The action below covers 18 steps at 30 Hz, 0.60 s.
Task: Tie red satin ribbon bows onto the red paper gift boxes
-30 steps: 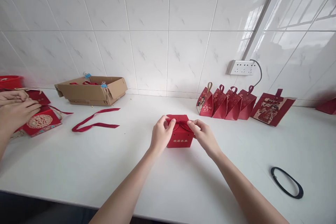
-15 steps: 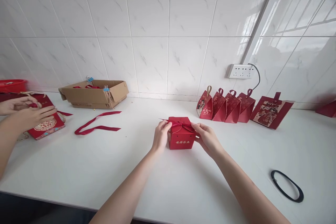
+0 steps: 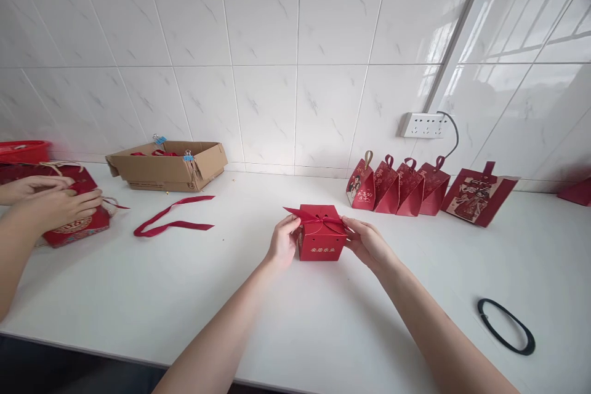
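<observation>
A small red gift box (image 3: 322, 242) with gold lettering stands on the white counter (image 3: 295, 320) in the middle. A thin red ribbon (image 3: 308, 216) crosses its top. My left hand (image 3: 283, 242) pinches the ribbon end at the box's upper left corner. My right hand (image 3: 367, 241) grips the ribbon at the upper right edge. Both hands press against the box's sides.
Another person's hands (image 3: 48, 200) work on a red box (image 3: 76, 228) at the far left. A loose red ribbon (image 3: 170, 221) and an open cardboard box (image 3: 168, 165) lie behind. A row of red gift bags (image 3: 397, 184), a wall socket (image 3: 422, 125) and a black ring (image 3: 506, 325) are on the right.
My hands slid from the top of the box out to its sides, drawing the ribbon taut across the lid. The other person's hands shifted on their red box.
</observation>
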Tool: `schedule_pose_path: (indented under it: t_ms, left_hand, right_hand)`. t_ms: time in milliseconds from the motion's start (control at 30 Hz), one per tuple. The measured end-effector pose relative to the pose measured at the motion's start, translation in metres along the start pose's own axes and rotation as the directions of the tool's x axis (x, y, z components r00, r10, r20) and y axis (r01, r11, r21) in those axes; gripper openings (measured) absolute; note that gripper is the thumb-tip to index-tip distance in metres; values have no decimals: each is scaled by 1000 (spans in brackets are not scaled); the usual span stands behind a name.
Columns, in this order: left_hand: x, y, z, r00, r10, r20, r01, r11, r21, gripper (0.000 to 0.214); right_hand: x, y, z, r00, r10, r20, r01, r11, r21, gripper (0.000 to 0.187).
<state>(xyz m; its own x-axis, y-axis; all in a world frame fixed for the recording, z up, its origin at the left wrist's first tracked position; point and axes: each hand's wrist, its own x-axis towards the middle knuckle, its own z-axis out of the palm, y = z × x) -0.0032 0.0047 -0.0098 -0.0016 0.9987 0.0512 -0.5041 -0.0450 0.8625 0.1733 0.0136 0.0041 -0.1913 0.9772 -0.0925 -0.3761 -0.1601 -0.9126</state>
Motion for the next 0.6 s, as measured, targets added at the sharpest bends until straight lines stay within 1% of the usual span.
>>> schedule_pose_path:
  t_ms: [167, 333, 433, 533, 600]
  left_hand:
    - [2, 0, -3, 1000, 6, 28, -6, 1000, -6, 8]
    - [2, 2, -4, 1000, -7, 15, 8, 1000, -30, 6]
    - [1, 6, -4, 1000, -7, -5, 6, 1000, -16, 7]
    - [-1, 10, -4, 1000, 4, 22, -5, 1000, 26, 8]
    - [-2, 13, -4, 999, -7, 39, 4, 998, 63, 7]
  right_hand:
    - [3, 2, -3, 1000, 15, 6, -15, 1000, 24, 20]
    - [4, 3, -3, 999, 12, 37, -14, 999, 47, 21]
    - [1, -2, -4, 998, 16, 66, -17, 1000, 3, 25]
    - [-4, -9, -8, 989, 18, 144, -12, 999, -43, 26]
    - [-6, -13, -10, 987, 34, 156, -25, 998, -56, 25]
